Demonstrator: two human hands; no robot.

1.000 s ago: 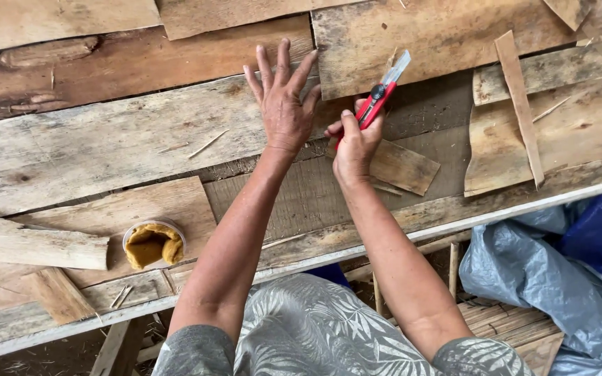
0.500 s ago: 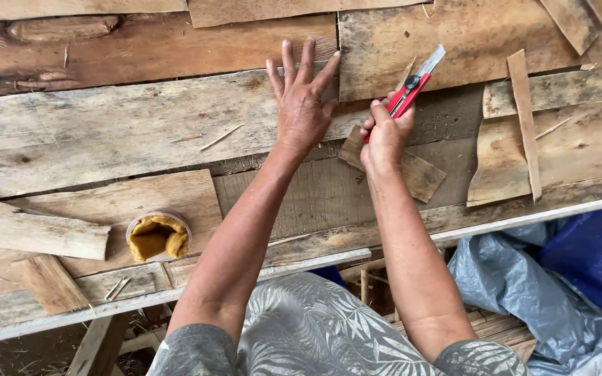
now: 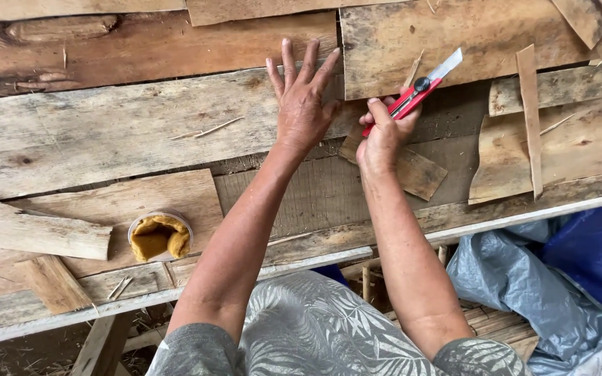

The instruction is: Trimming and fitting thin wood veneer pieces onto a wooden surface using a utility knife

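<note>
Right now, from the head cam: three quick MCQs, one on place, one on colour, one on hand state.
1. Where is the round tub of yellow-brown paste?
A. beside the left forearm
B. right of the blue tarp
C. on the top plank

2. What colour is the utility knife body?
A. green
B. red
C. white

3. How is the left hand?
A. fisted
B. gripping a strip
C. flat, fingers spread

Answers: 1 A, it sits on the boards left of that arm. 2 B, red body, blade extended. 3 C, palm down on the plank; the right hand holds the knife.
</note>
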